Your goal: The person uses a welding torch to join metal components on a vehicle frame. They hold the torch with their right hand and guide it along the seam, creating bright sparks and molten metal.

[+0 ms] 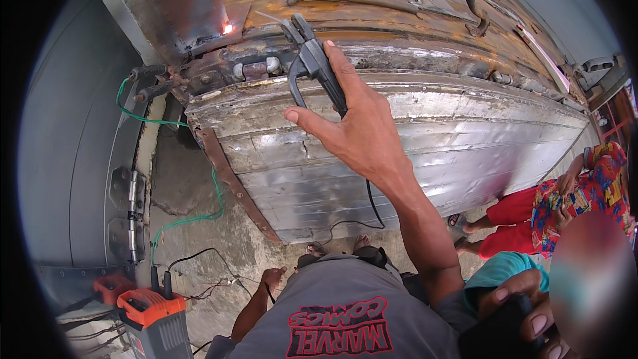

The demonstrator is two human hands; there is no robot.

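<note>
My right hand (365, 126) grips a black welding electrode holder (312, 56), its thumb and index finger stretched along either side. A thin electrode (269, 16) sticks out of the jaws toward the upper left. Just beyond its tip, a small spot (228, 28) glows red-orange at the foot of a brown metal plate (186, 10). A black cable (372, 203) hangs below the hand. My left hand (271, 279) is low beside my body, fingers curled, with a dark strap or cord at it; what it holds is unclear.
A rusty truck bed (379, 13) with a dented silver side panel (412, 133) fills the middle. Green wire (218, 193) runs down to an orange-and-grey welding machine (156, 319). At the right, one person wears red shorts (512, 223); another person's hand (531, 306) holds a black object.
</note>
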